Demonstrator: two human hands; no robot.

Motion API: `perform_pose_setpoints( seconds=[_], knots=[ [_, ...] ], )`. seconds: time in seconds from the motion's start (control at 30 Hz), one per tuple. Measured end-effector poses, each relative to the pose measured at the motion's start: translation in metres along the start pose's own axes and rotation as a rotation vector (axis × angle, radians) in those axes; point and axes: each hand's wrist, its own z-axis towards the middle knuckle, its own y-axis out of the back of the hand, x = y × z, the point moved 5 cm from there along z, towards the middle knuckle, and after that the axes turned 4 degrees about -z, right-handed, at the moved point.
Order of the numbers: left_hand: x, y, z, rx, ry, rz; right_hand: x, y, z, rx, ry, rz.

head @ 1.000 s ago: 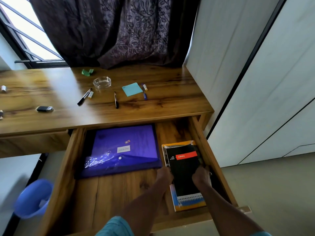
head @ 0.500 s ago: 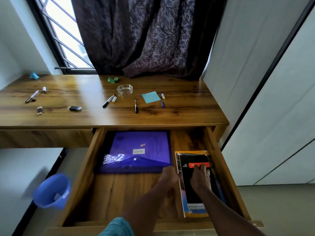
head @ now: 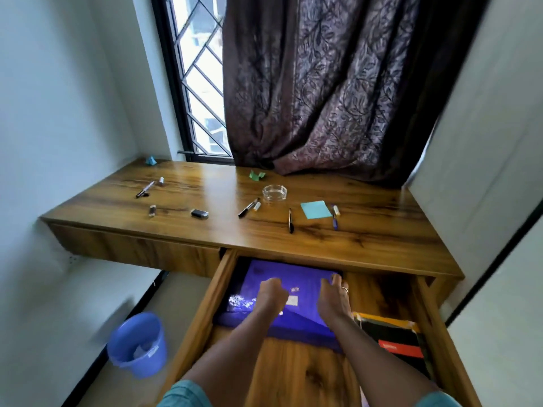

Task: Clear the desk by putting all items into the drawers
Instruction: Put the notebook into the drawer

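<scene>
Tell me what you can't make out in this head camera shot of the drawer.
- Folder label: head view, blurred, partly behind the left hand.
- Right hand: head view, grip on the purple folder hidden by the hand itself.
- Notebook: head view, red label too small to read.
- Closed left drawer: head view, front hides contents.

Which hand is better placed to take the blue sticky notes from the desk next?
Right, likely: the right hand is nearer the blue sticky notes; the left hand is further left.
</scene>
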Motion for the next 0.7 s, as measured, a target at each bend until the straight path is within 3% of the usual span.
perform_pose_setpoints(
  seconds=[0.3,0.47,0.6,0.7],
  knots=[
    [-0.034,0.057,0.128,-0.029,-0.019,0.024,0.019,0.019,0.121,-0.075,-0.116,0.084],
    [-0.069,0.046,0.196,0.035,-0.092,0.124,0.012,0.019,0.186,-0.120,-0.217,0.107],
    [-0.098,0.037,0.237,-0.013,-0.193,0.157,0.007,0.016,0.231,-0.140,-0.233,0.099],
    [-0.107,0.030,0.262,-0.025,-0.153,0.144,0.001,0.012,0.258,-0.158,-0.219,0.104]
  ],
)
